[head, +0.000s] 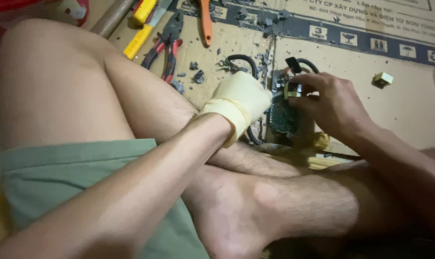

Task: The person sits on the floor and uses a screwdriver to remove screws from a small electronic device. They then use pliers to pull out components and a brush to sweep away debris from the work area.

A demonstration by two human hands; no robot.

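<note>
My left hand (240,98) wears a pale yellow glove and is closed, pressed against the left edge of a green circuit board (282,115). What it grips is hidden by the glove. My right hand (330,103) is bare and holds the board's right side, fingers curled over a small yellow component (291,91) on top. Black cables (244,60) loop out behind the board. The board stands tilted on the flattened cardboard (361,76), just past my crossed legs.
Red-handled pliers (164,50), yellow-handled tools (139,26) and an orange-handled tool (206,21) lie at the back left. Dark scraps (197,76) litter the cardboard. A small yellow-green part (383,79) sits at the right. My knee (59,76) fills the left.
</note>
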